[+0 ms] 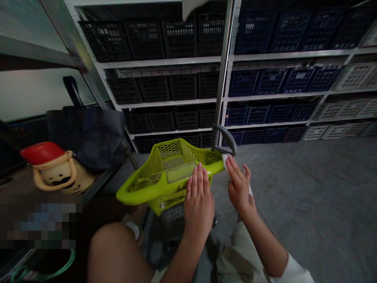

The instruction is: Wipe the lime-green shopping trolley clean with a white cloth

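Note:
A lime-green toy shopping cart [141,194] stands in front of my knees. Its handle bar runs across toward me, with a pale panel [180,173] set into the middle. My left hand [199,198] lies flat on the handle beside that panel, fingers straight and together, holding nothing. Against the right end of the handle, my right hand [239,186] presses a white cloth or wipe [226,161], mostly hidden under the fingers. A grey loop [229,139] rises just beyond that end, near a metal pole [222,74].
Shelves with black crates [182,86] and blue crates [271,80] line the back. To the left are a dark bag [100,131] and a cream bag with a red top [59,173]. A green cord [69,261] lies at lower left; grey floor [309,188] spreads to the right.

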Motion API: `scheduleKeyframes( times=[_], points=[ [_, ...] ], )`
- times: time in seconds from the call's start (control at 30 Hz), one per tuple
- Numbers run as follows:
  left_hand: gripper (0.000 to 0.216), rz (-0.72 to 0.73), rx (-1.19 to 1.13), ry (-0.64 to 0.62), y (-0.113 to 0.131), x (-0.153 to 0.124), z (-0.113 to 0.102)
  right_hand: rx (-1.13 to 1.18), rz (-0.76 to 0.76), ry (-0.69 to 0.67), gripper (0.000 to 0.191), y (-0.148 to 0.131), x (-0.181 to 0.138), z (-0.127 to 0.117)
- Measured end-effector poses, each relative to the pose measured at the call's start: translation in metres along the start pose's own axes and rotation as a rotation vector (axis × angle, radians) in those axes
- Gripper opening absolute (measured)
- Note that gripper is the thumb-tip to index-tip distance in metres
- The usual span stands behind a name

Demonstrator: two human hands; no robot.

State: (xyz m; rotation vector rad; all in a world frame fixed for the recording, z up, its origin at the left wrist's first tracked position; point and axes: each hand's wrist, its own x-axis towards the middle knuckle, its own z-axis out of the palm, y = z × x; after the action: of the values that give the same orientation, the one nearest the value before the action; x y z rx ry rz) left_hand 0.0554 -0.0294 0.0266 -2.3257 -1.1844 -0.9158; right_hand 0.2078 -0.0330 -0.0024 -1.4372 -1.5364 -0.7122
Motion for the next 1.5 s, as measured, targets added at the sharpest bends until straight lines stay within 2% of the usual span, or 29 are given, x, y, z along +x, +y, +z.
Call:
scheduleKeyframes(
  times=[0.07, 0.17, 0.2, 0.33, 0.37, 0.5, 0.53, 0.6, 0.67, 0.8, 0.83, 0.93, 0.97, 1.07, 1.1, 1.23, 1.27, 1.4, 1.43, 1.5],
  points=[
    [0.071, -0.01, 0.001, 0.002, 0.0002, 0.0, 0.0, 0.008, 0.014, 0.016, 0.077, -0.0004, -0.0007, 0.0015],
    [0.072, -0.02, -0.011, 0.022, 0.0003, -0.0004, 0.0007, 0.068, -0.173, -0.092, 0.074, -0.0037, -0.004, 0.004],
    [0.072, -0.015, -0.011, 0.022, 0.0003, -0.0004, 0.0009, 0.068, -0.184, -0.101, 0.074, -0.0038, -0.0049, 0.0047],
    [0.075, -0.004, -0.005, 0.002, 0.0008, -0.0003, 0.0011, -0.007, 0.048, 0.059, 0.078, -0.002, -0.0071, 0.0064],
    [0.075, -0.01, -0.005, 0.003, 0.0011, -0.0003, 0.0013, 0.0, 0.047, 0.061, 0.079, -0.0025, -0.0076, 0.0066],
    [0.075, -0.017, -0.014, 0.014, 0.0012, -0.0006, 0.0018, 0.065, -0.159, -0.071, 0.076, -0.0033, -0.0091, 0.0061],
    [0.075, -0.013, -0.016, 0.011, 0.0011, -0.0006, 0.0017, 0.052, -0.147, -0.049, 0.075, -0.0017, -0.0088, 0.0057],
    [0.075, -0.008, -0.016, 0.0, 0.0008, -0.0006, 0.0015, -0.002, -0.03, 0.038, 0.077, 0.0018, -0.0078, 0.0051],
    [0.073, -0.01, -0.007, -0.007, 0.0007, -0.0006, 0.0015, -0.01, 0.011, 0.056, 0.077, 0.0025, -0.0072, 0.0051],
    [0.072, -0.014, 0.01, 0.011, 0.0009, -0.0008, 0.0018, 0.059, -0.19, -0.061, 0.073, -0.0006, -0.008, 0.0062],
    [0.073, -0.011, 0.009, 0.012, 0.001, -0.0009, 0.0017, 0.047, -0.175, -0.033, 0.073, -0.0001, -0.008, 0.0062],
    [0.074, -0.009, -0.005, 0.004, 0.0015, -0.0009, 0.0014, -0.017, -0.003, 0.082, 0.077, 0.0026, -0.008, 0.0056],
    [0.074, -0.014, -0.012, 0.006, 0.0017, -0.0009, 0.0016, -0.014, -0.01, 0.064, 0.077, 0.0027, -0.0083, 0.0052],
    [0.074, -0.034, -0.031, 0.024, 0.0024, -0.0011, 0.0025, 0.04, -0.199, -0.085, 0.076, 0.0016, -0.0092, 0.0038],
    [0.074, -0.035, -0.033, 0.025, 0.0025, -0.0012, 0.0028, 0.043, -0.223, -0.098, 0.076, 0.0017, -0.009, 0.0035],
    [0.073, -0.02, -0.013, -0.001, 0.0028, -0.0012, 0.0034, -0.035, -0.005, 0.064, 0.077, 0.0027, -0.0065, 0.0034],
    [0.072, -0.02, -0.006, -0.002, 0.0026, -0.0011, 0.0037, -0.03, -0.01, 0.058, 0.077, 0.0017, -0.0064, 0.0037],
    [0.071, -0.021, 0.001, 0.01, 0.001, -0.0011, 0.0045, 0.052, -0.254, -0.067, 0.074, -0.0011, -0.0078, 0.0055],
    [0.071, -0.02, -0.004, 0.01, 0.0006, -0.0011, 0.0043, 0.043, -0.234, -0.039, 0.074, 0.0001, -0.0079, 0.0059],
    [0.071, -0.016, -0.015, 0.004, 0.0002, -0.001, 0.0038, -0.008, -0.083, 0.061, 0.075, 0.0029, -0.0076, 0.0061]
  ],
)
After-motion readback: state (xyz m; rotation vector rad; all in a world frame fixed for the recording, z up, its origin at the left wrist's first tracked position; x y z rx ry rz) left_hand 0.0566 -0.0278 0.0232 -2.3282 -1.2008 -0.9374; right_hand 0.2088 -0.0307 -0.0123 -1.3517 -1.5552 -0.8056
